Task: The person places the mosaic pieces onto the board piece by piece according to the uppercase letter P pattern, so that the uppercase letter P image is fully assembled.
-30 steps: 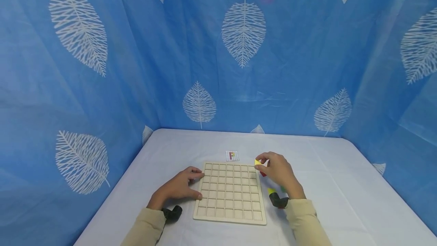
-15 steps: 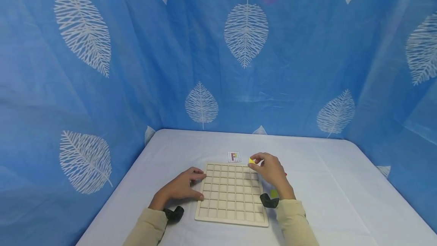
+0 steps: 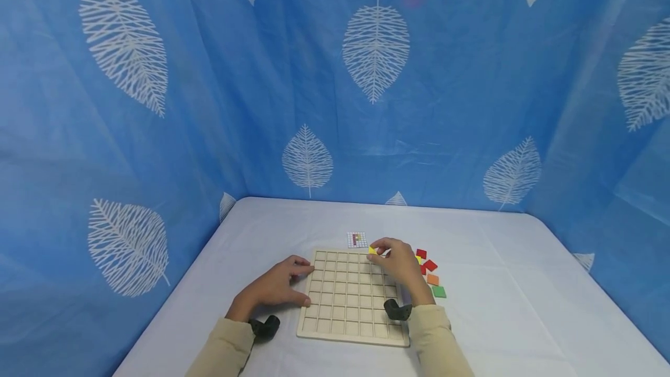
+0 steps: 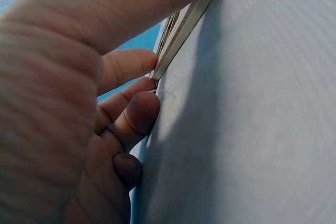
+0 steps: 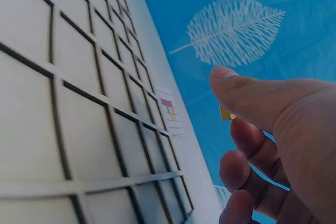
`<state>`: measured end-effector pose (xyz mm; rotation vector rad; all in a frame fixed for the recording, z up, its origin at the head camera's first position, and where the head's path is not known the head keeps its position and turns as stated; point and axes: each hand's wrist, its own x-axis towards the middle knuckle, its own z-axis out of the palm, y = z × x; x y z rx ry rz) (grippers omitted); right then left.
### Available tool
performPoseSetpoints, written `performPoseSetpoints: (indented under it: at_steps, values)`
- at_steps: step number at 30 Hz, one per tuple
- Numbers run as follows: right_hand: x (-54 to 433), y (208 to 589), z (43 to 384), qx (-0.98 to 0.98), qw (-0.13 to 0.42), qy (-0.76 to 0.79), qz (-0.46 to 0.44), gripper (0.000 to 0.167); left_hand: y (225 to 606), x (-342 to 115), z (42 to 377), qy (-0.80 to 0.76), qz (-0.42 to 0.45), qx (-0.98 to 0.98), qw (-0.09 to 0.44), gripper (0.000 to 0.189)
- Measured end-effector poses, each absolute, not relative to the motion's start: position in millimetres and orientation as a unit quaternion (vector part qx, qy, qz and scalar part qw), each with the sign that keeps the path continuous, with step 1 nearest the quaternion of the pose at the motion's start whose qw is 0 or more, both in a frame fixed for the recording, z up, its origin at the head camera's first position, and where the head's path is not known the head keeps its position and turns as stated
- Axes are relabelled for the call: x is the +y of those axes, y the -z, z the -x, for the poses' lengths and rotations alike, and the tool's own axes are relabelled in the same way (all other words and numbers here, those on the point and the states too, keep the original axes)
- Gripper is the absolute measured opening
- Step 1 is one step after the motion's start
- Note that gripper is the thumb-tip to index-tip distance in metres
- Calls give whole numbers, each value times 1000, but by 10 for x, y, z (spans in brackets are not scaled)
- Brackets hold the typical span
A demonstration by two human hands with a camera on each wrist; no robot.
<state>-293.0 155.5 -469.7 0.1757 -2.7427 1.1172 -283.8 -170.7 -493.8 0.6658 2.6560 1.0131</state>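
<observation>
A yellow tile [image 3: 371, 251] is pinched above the far edge of the gridded board [image 3: 352, 340].
The board's left edge is touched by the left hand [image 3: 278, 284], thumb and fingers spread, nothing gripped. Farther off, the tile is held between thumb and fingertips of the right hand [image 3: 396, 262], on that hand's left, tilted and raised off the grid; it looks flat, bright, partly covered. Just beyond the board, a patterned card [image 3: 357, 239] is seen.
</observation>
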Motion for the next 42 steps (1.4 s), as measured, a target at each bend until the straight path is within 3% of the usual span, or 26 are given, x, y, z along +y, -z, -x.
performPoseSetpoints:
  at_steps: [42]
  values:
    - [1357,4881,2915,-944,62,-320,-46,19,4889,-1683,2821,-351,-233,900,108,87]
